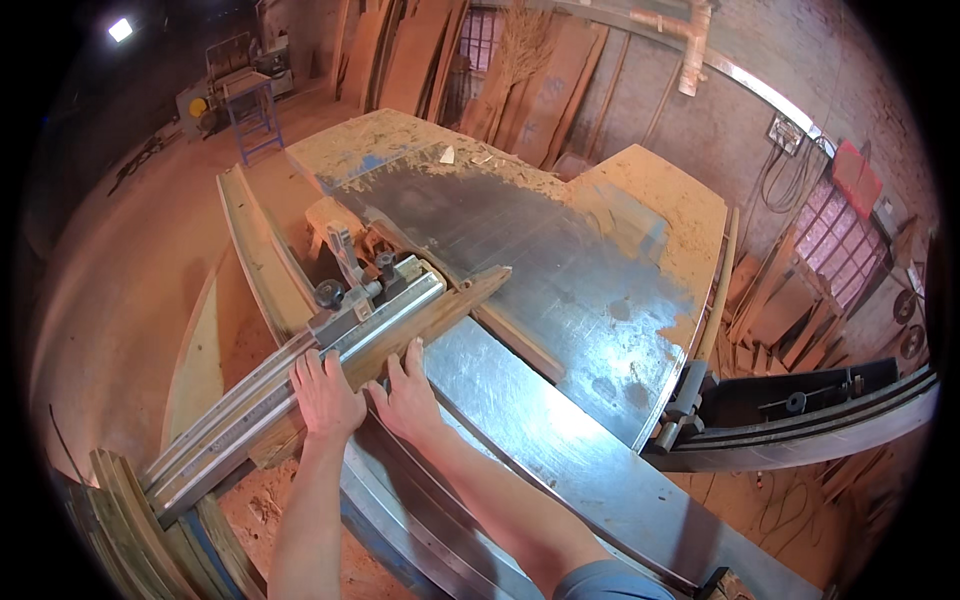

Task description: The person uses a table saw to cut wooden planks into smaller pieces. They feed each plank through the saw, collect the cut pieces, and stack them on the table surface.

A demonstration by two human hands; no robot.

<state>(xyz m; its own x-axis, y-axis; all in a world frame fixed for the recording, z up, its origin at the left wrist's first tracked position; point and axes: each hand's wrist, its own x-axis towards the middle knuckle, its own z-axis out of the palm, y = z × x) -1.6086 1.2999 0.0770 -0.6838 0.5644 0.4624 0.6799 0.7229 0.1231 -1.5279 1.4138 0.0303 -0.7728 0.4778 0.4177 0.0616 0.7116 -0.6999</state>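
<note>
The left hand, fingers somewhat spread, lies over the metal fence; the right hand, also spread, touches the board, apparently to hold it along this fence, its tip over the counter's left edge.

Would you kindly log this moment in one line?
Left hand: over wooden board, metal rail; Right hand: at board's near edge; Board: alongside rail; Sawdust: on table

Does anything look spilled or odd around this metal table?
Yes: sawdust-like debris litters the far side of the metal table, ending raggedly against bare metal. The wooden board at your right hand looks odd too: its far end tapers unevenly.
</note>
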